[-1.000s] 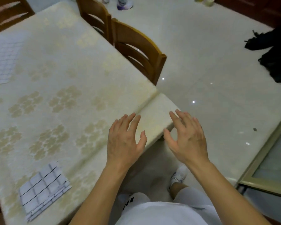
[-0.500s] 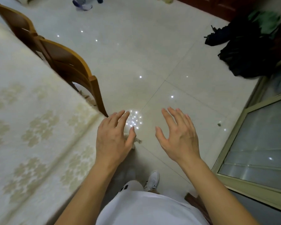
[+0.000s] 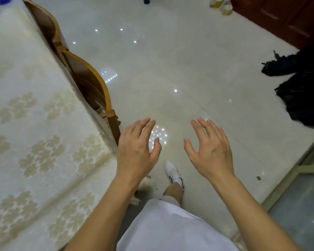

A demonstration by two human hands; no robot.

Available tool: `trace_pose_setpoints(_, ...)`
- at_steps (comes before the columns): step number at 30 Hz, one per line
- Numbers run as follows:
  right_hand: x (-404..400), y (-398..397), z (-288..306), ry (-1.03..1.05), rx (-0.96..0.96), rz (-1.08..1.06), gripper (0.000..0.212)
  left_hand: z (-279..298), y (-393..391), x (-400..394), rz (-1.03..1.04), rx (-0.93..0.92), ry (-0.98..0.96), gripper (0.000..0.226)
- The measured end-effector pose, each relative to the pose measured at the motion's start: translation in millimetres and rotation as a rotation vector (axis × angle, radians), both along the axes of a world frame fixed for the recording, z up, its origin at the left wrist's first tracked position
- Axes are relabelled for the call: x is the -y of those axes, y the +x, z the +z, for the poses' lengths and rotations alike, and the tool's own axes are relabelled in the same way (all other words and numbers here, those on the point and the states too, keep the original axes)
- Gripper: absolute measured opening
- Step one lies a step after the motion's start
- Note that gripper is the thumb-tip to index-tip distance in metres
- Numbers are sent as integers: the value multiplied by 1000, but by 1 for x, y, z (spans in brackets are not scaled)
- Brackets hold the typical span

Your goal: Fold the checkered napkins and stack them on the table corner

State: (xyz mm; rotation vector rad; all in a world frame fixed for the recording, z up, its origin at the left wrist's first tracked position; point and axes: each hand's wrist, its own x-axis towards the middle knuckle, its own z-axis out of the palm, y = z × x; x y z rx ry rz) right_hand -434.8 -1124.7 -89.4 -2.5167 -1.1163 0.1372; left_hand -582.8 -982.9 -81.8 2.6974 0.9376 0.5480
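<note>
I see left hand (image 3: 136, 149) and right hand (image 3: 211, 151) hovering over floor (image 3: 170, 69) past desk (image 3: 34, 133) corner, each grip spread loose, empty, palms down. No checkered napkins in view, can't tell where. Wooden chair (image 3: 87, 82) tucked against desk edge. Dark bags (image 3: 301, 87) on floor, far right.

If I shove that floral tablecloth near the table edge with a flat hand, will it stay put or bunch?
The tablecloth will probably bunch: it drapes softly over the table edge, so it looks floppy. Its textured weave suggests some grip, not slipperiness. Nothing visible weighs it down here, and both the left hand and right hand hang off it.
</note>
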Motion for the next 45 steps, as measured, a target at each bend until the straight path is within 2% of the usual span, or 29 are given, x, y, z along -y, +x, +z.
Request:
trace_pose_setpoints(8,-120,84,14,31,-1,266,61,14,61,-79,246,22,-1,47)
trace_pose_setpoints(18,-242,112,14,55,-54,648,61,24,70,-128,612,-28,-53,48)
trace_pose_setpoints(23,-306,146,9,50,-68,790,63,20,103,-166,748,-39,-61,49)
trace_pose_setpoints(34,-465,301,19,52,-26,1010,60,32,251,-294,953,0,-47,47)
trace_pose_setpoints(45,-597,331,21,57,-25,1109,54,28,292,-402,1048,-19,-42,47)
